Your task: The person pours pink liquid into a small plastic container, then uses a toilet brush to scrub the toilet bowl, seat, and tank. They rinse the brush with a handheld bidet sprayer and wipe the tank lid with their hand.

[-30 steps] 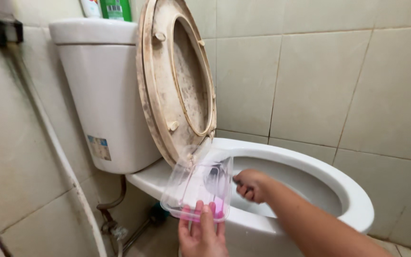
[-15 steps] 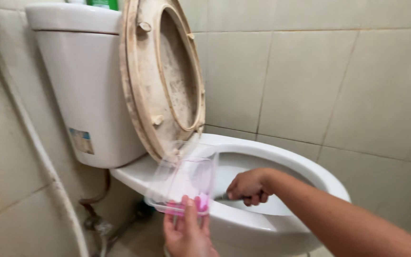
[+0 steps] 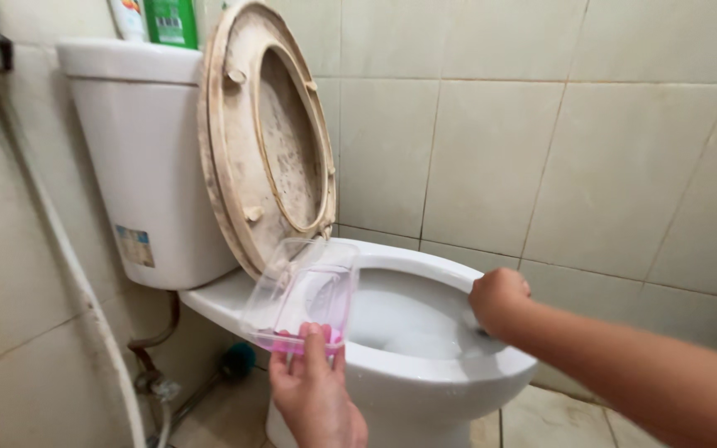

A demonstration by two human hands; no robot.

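My left hand point(image 3: 313, 390) holds a clear plastic container point(image 3: 300, 299) with a little pink liquid at its lower edge, tilted over the near rim of a white toilet bowl point(image 3: 425, 373). My right hand point(image 3: 499, 300) is closed in a fist at the bowl's right rim, gripping a small dark tool whose tip only just shows beneath the fingers. The bowl holds foamy white water point(image 3: 400, 323). The stained seat and lid point(image 3: 263, 133) stand raised against the tank point(image 3: 139, 158).
Two bottles, one green point(image 3: 170, 21), stand on the tank lid. A white hose point(image 3: 68, 257) runs down the left wall to pipework point(image 3: 155, 382) near the floor. A teal brush head point(image 3: 236, 358) lies behind the bowl. Tiled walls close in on the left and behind.
My right hand has moved from the bowl's near left side across to its right rim. The container has stayed tilted over the bowl. The camera has shifted a little.
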